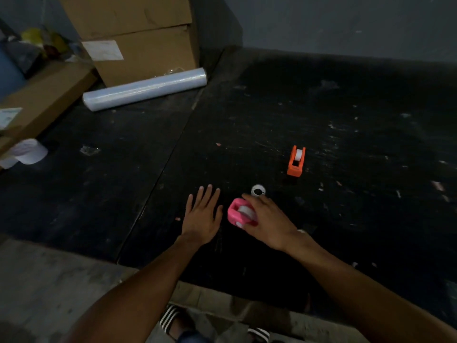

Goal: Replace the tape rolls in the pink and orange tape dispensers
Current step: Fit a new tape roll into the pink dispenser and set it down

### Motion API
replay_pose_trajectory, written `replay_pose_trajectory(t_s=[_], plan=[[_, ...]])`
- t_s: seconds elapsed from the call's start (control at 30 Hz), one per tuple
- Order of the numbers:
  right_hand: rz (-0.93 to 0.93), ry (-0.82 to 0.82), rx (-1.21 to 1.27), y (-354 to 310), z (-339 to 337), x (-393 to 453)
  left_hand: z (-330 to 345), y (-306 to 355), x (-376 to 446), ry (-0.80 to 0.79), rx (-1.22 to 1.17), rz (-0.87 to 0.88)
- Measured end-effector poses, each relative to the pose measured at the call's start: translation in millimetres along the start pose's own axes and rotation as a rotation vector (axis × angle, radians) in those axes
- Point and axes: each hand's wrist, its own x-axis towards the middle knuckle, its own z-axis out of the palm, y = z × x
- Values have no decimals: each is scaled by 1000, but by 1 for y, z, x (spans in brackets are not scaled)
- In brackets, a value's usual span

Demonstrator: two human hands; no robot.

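A black, scuffed table (321, 107) fills most of the frame, speckled with pale scraps. In the upper left stand stacked cardboard boxes (138, 38), and just below them a roll of clear stretch film (144, 89) lies on the table, its long axis running from lower left to upper right. At the left edge sits a white paper roll (28, 151).

Low in the centre, the left hand (201, 216) lies flat with fingers spread, palm down, grasping nothing, just left of the pink tape dispenser (238, 214). The right hand (268, 222) comes in from the lower right and curls over that dispenser, fingers draped on its right side and gripping it. The pink body is rounded and glossy, with a white roll showing in its open top; its long axis seems to run from upper left to lower right, though the hand hides the far end.

The orange tape dispenser (296, 160) stands right of centre, well apart from both hands, boxy, with a white roll seated in its upper end; its long axis runs nearly up and down the frame.

1 loose tape roll (258, 190), white with a dark hole, lies flat just above the right hand's fingertips
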Motion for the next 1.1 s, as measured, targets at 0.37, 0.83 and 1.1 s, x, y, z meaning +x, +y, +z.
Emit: replay_pose_trajectory(t_s=[0.37,0.83,1.1], plan=[[425,423,457,31,-63,81,5,22,39,-30,34,10],[619,458,311,29,-51,168,9,19,42,25,42,-11],[638,541,319,31,-41,164,12,18,44,9,55,-27]])
